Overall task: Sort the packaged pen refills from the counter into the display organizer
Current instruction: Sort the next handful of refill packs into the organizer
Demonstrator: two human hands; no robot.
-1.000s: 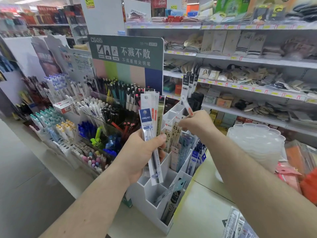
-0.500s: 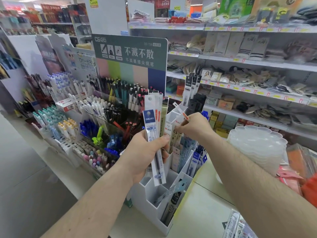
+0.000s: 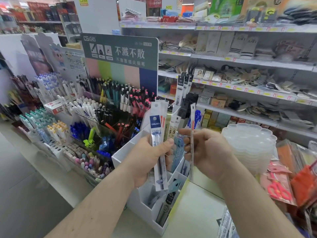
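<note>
My left hand grips a fanned bunch of packaged pen refills; the front pack is clear with a blue label. My right hand pinches a single thin refill pack with red marks, held upright just right of the bunch. Both hands hover over the white tiered display organizer on the counter. Its compartments hold other refill packs, partly hidden behind my hands.
Pen displays stand left of the organizer under a green sign. A stack of clear plastic trays sits to the right, with red scissors and more packets at the counter's lower right. Store shelves run behind.
My right hand has come back from the organizer's rear compartments toward me and now holds one thin pack upright beside the bunch. My left hand has stayed roughly in place.
</note>
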